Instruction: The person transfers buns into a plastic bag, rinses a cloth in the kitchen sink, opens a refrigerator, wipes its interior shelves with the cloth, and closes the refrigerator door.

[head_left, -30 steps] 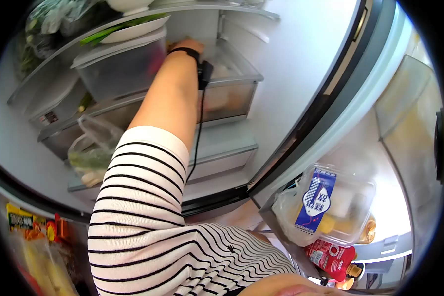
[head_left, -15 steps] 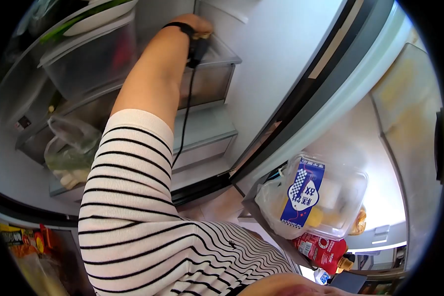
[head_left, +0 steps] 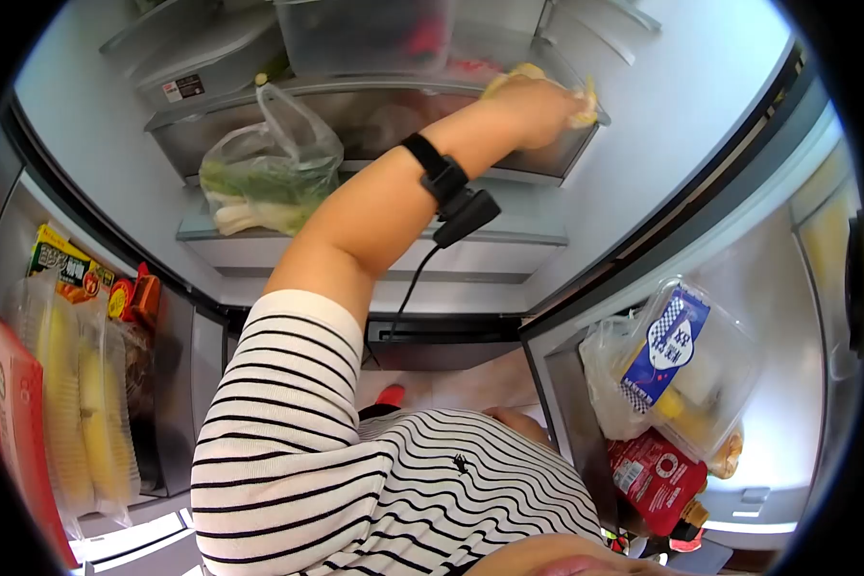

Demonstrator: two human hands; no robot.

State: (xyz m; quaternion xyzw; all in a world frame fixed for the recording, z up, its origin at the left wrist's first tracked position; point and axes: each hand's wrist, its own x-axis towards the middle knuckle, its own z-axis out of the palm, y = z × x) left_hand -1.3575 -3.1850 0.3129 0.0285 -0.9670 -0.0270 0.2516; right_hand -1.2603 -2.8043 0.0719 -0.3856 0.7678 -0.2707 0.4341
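My left hand (head_left: 544,110) is inside an open refrigerator, at the right front corner of a glass shelf (head_left: 374,88). Its fingers are closed on a crumpled yellowish cloth (head_left: 584,108), which presses against the shelf edge and sticks out on both sides of the hand. A black strap with a small device (head_left: 458,204) and a cable is round the wrist. Left of the forearm, a clear plastic bag of green and white vegetables (head_left: 271,173) rests on a lower shelf. My right hand does not show.
A clear bin (head_left: 365,38) stands on the glass shelf. The right door holds a clear food box with a blue label (head_left: 696,355) and a red pouch (head_left: 658,478). In the left door are packets (head_left: 67,264) and yellow food in clear trays (head_left: 82,403).
My view has turned, so the refrigerator interior appears more centred and the left door shows more fully. My left hand has come from deeper on the shelf to its front right corner.
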